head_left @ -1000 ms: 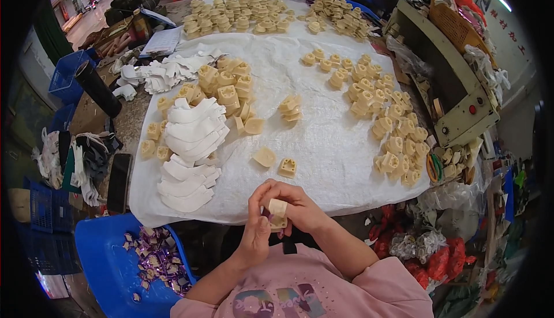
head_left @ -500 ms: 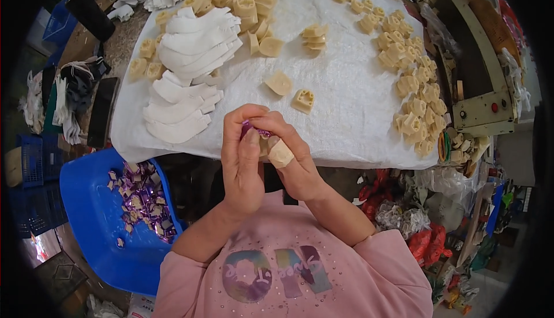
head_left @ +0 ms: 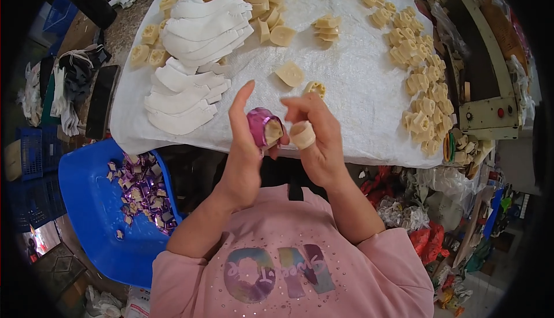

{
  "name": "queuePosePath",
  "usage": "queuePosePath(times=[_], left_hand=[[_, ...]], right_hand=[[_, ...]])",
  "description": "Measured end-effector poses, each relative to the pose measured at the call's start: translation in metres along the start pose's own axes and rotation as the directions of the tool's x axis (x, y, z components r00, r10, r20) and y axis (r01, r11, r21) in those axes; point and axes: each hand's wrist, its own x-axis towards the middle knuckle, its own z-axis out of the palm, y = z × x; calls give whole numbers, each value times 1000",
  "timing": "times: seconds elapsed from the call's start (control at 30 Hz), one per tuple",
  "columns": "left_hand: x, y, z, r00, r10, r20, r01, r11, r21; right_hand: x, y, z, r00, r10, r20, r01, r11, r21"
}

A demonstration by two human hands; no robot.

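My left hand (head_left: 242, 156) holds a small shoe-heel-like piece wrapped in shiny purple material (head_left: 262, 126), above the table's near edge. Its beige inner side faces right, and one finger of that hand points up. Just to the right is my right hand (head_left: 324, 139), thumb and forefinger apart with nothing between them; pale tape (head_left: 302, 135) wraps its thumb. Beyond the hands lie a beige curved piece (head_left: 290, 74) and a hollow beige piece (head_left: 315, 89), the latter partly behind my right hand. A short beige stack (head_left: 327, 28) stands farther back.
White curved sheets (head_left: 190, 96) lie in overlapping piles at left on the white-covered table (head_left: 358, 139). Many beige pieces (head_left: 424, 81) line the right side. A blue tub (head_left: 86, 202) below left holds purple-and-beige pieces (head_left: 144, 188). A metal machine (head_left: 482, 110) stands at right.
My hands were closed together around the purple piece. They have parted: the right moved right and opened, and the piece shows in my left hand. The view has shifted slightly.
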Motion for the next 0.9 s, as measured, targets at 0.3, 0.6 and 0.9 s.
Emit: queuePosePath(times=[0.3,0.6,0.9], left_hand=[[3,1,-1,996,74,-56,-33,848,529],[5,27,-4,992,75,103,-127,653,747],[4,-2,-4,996,88,2,-65,722,688]], right_hand=[[-9,2,-4,996,78,-32,-71,983,168],[-11,31,-17,824,348,447,-562,407,720],[-19,20,-8,886,397,240,-462,704,539]])
